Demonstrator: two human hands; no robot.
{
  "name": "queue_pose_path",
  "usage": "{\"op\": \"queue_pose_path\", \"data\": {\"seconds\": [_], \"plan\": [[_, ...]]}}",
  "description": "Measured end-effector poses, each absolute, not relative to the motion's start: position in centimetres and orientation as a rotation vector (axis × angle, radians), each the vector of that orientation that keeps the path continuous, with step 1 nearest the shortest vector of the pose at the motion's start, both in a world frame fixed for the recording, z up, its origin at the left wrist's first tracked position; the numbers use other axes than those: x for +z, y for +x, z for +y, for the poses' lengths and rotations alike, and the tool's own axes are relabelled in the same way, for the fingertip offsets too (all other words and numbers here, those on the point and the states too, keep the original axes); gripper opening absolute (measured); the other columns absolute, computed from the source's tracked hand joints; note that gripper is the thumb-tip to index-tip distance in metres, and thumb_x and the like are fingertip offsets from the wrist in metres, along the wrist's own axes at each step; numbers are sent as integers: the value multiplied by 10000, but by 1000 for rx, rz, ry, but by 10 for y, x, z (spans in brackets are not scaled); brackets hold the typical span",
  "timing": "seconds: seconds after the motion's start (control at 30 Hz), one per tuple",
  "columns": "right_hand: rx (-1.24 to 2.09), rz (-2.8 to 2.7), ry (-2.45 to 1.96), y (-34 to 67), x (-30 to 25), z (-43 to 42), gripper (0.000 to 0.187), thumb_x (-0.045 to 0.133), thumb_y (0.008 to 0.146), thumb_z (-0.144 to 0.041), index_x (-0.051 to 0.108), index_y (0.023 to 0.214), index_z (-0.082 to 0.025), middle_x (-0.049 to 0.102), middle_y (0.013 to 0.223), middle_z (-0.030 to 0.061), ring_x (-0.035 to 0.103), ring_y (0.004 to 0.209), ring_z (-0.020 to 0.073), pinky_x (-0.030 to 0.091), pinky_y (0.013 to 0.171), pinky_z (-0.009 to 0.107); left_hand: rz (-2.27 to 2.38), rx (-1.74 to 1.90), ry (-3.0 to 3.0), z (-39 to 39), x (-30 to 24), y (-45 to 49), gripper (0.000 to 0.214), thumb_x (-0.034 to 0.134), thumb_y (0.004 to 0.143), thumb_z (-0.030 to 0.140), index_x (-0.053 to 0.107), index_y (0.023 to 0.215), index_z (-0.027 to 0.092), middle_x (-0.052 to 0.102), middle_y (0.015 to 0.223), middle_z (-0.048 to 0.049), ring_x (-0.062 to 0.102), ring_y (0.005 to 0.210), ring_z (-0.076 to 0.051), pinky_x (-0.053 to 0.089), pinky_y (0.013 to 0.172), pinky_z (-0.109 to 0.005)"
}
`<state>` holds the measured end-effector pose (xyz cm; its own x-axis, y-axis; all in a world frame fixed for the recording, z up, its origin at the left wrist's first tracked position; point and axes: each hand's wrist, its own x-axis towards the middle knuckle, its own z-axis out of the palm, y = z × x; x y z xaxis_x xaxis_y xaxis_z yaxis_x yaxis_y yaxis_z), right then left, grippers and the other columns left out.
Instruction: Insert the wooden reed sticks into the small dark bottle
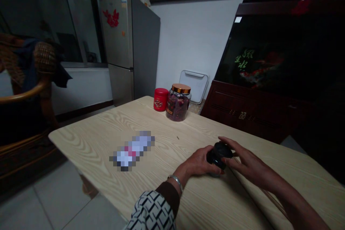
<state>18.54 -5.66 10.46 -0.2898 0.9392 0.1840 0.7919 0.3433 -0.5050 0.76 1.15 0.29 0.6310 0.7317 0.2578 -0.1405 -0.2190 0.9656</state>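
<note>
Both hands meet at a small glossy black object with a rounded top (222,150) at the right of the wooden table. Fingers and thumb of my left hand (201,161) are closed around its left, lower part. From the other side, my right hand (244,160) grips the rounded upper part between thumb and fingers. The object's exact kind is unclear, since the hands cover much of it. A thin dark stick-like bit (178,137) lies on the table beyond my left hand.
On the table (99,133), a blurred-out flat phone-like item (133,151) lies left. A red canister (161,99) and a clear jar of dried dark-red pieces (178,106) stand at the far edge. Behind are a refrigerator (145,43) and dark cabinet (229,104); a wooden chair (40,88) stands left.
</note>
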Motion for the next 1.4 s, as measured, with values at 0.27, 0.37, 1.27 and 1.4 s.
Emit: {"op": "queue_pose_path", "data": {"seconds": [0.27, 0.37, 1.27, 1.4], "plan": [[266, -2059, -1544, 171, 95, -61, 366, 552, 894, -406, 562, 1217, -235, 606, 1180, 108, 607, 1093, 274, 483, 960, 442, 487, 859, 1608, 9, 5, 5, 664, 880, 570, 257, 641, 1181, 156, 671, 1045, -73, 599, 942, -220, 471, 802, -302], [283, -2029, -1560, 166, 93, -70, 380, 546, 896, -416, 553, 1222, -222, 590, 1183, 112, 602, 1091, 270, 469, 972, 439, 452, 826, 1585, 4, 8, 4, 708, 887, 560, 254, 626, 1211, 155, 672, 1076, -84, 605, 975, -237, 480, 824, -317], [1487, -1474, -658, 196, 223, -97, 856, -50, 603, -959, 377, 474, -229, 275, 433, -60, 185, 403, 84, 206, 451, 259, 37, 636, 1336, -13, 197, -33, 760, 272, 678, 967, 277, 518, 224, 216, 485, 55, 247, 441, -91, 282, 494, -264], [1560, -1445, -667, 200, 200, -95, 857, -43, 644, -945, 384, 478, -221, 292, 436, -57, 193, 407, 81, 190, 466, 260, 49, 596, 1270, -11, 172, -36, 759, 293, 679, 960, 270, 514, 220, 205, 463, 63, 222, 426, -82, 272, 484, -259]]}}
